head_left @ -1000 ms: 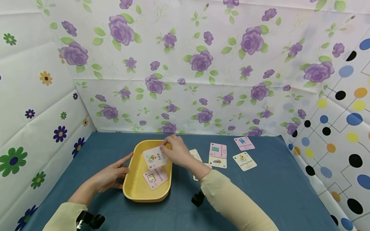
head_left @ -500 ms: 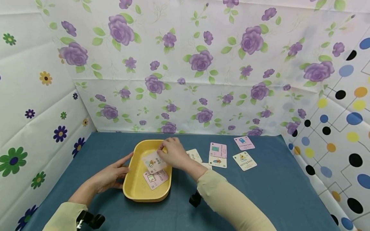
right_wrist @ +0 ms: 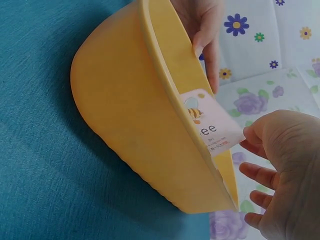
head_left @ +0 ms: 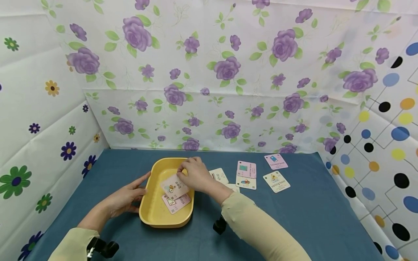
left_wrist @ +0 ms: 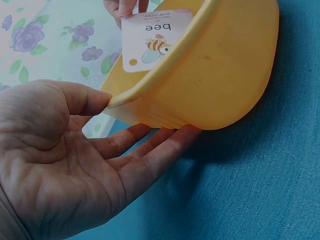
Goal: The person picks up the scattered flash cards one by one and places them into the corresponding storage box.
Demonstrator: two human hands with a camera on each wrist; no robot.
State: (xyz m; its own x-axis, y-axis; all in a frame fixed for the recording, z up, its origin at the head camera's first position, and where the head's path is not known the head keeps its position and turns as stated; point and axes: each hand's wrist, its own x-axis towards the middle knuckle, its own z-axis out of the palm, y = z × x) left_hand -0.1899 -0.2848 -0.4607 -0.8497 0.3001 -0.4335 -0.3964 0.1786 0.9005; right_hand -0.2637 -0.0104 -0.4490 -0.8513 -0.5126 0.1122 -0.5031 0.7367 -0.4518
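My right hand point(head_left: 195, 175) pinches a card printed "bee" point(head_left: 174, 187) by its upper right corner, tilted inside the yellow tub point(head_left: 152, 214). In the right wrist view, thumb and forefinger hold that corner while the other fingers are spread. Beneath the bee card lies a pink storybook card point(head_left: 177, 206), partly covered. My left hand point(head_left: 123, 201) rests against the tub's left side. As the left wrist view shows, its thumb touches the rim point(left_wrist: 150, 75) and fairly straight fingers point(left_wrist: 160, 155) touch the outer wall.
Right of the tub lie a ship card point(head_left: 219, 176) and another card point(head_left: 233, 187), partly hidden by my right arm. Farther right are an exercise book card point(head_left: 247, 169) overlapping another card point(head_left: 245, 183), a sailing boat card point(head_left: 277, 182) and a Chinese book card point(head_left: 275, 161).
My right hand has shifted slightly left and lowered the bee card, which covers more of the storybook card. More of the ship card shows. My left hand and the tub stay put.
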